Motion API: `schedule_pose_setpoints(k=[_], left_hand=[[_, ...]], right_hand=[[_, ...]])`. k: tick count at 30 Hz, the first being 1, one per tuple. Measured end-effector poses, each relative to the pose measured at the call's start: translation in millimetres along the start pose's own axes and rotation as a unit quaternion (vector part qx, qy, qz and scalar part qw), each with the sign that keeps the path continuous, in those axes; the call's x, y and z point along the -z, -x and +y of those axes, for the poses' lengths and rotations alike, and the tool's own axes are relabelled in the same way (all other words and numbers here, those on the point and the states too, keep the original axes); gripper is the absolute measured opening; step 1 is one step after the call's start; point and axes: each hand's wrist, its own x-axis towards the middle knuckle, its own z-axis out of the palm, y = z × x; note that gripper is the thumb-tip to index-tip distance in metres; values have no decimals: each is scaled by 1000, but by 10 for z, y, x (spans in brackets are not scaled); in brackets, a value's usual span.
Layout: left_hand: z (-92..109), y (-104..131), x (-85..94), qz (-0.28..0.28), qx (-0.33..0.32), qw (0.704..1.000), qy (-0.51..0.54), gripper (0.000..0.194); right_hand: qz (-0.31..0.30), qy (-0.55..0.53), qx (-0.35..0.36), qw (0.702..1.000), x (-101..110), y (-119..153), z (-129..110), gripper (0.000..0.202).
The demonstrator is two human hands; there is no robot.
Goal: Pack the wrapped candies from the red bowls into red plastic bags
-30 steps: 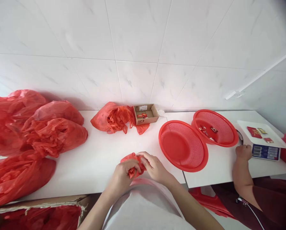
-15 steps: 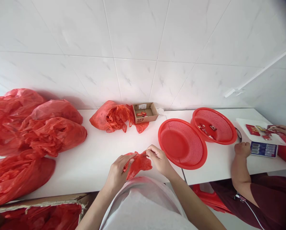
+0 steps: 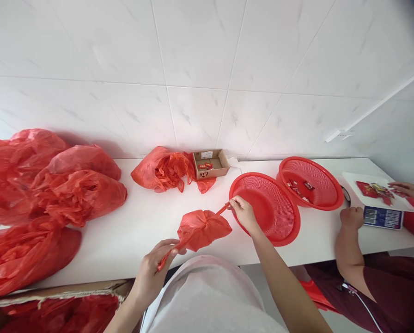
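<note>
Between my hands, over the front of the white table (image 3: 148, 208), is a small red plastic bag (image 3: 205, 229) with a gathered, knotted middle. My left hand (image 3: 155, 266) pinches one twisted handle of it, low and to the left. The opposite handle is stretched up and right in the fingertips of my right hand (image 3: 243, 212), which is beside the near rim of an empty red plastic basket (image 3: 262, 212). Both handles look taut. What is inside the bag is hidden.
Several full red bags (image 3: 78, 185) are heaped at left, above a carton (image 3: 57, 293) of red plastic. A small cardboard box (image 3: 210, 166) stands by the wall. At right are a second basket (image 3: 311, 182), a scale (image 3: 382, 217) with packets, and a co-worker's hand (image 3: 350, 217).
My hands have moved apart, the left down-left and the right up-right, pulling the bag's handles tight. The bag now shows as a rounded, tied bundle. The co-worker's far hand has shifted slightly.
</note>
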Motion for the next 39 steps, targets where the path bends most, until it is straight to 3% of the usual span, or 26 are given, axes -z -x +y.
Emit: schedule_pose_setpoints(k=[5, 8, 12, 15, 17, 21, 24, 28, 32, 39], left_hand=[[19, -109, -52, 27, -34, 995, 90, 36], [83, -229, -145, 26, -54, 984, 166, 41], [182, -319, -313, -10, -24, 978, 205, 45], [226, -291, -413, -2, 4, 979, 204, 43], [231, -246, -454, -11, 27, 977, 212, 44], [183, -189, -493, -49, 39, 981, 185, 52], [139, -249, -503, -3, -14, 991, 131, 45], [145, -428, -533, 82, -74, 990, 85, 40], [215, -503, -584, 63, -47, 995, 61, 45], [361, -399, -543, 5, 0, 988, 152, 50]], right_hand=[[1, -25, -30, 999, -89, 95, -9, 34], [21, 22, 3, 1000, -223, 270, -112, 33], [46, 93, 60, 993, -463, 540, -270, 30], [12, 75, 70, 995, -571, 633, -278, 29], [2, 53, 71, 996, -552, 614, -241, 30], [42, 15, 53, 998, -345, 480, -207, 31], [25, -54, 15, 998, -227, 446, -286, 31], [-19, -163, -8, 986, -297, 543, -475, 33], [-40, -219, -1, 975, -421, 601, -604, 33], [77, -148, -8, 986, -231, 410, -473, 31]])
